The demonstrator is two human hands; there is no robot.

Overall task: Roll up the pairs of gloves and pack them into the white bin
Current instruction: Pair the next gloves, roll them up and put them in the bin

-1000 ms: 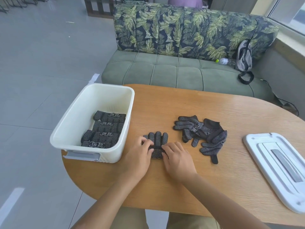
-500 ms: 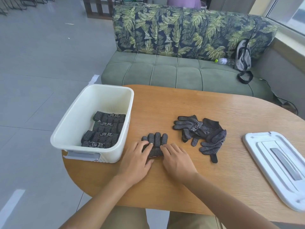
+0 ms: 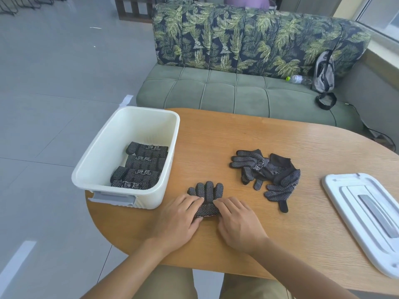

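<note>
A black dotted pair of gloves [image 3: 206, 197] lies on the wooden table [image 3: 237, 134], fingers pointing away from me, its cuff end partly rolled. My left hand [image 3: 180, 219] grips the roll's left end, thumb tucked under it. My right hand [image 3: 237, 223] rests its fingers on the roll's right end. A loose pile of the same gloves [image 3: 267, 175] lies to the right. The white bin [image 3: 103, 156] stands at the table's left edge and holds several rolled pairs [image 3: 142, 167].
The bin's white lid [image 3: 367, 212] lies at the table's right edge. A green sofa [image 3: 216, 93] with leaf-print cushions stands behind the table, with a water bottle [image 3: 299, 78] and a grey bag [image 3: 323, 72] on it. Grey tiled floor lies to the left.
Both hands have drawn back toward me along the gloves. More of the gloves' fingers now shows, and the rolled part sits nearer my body.
</note>
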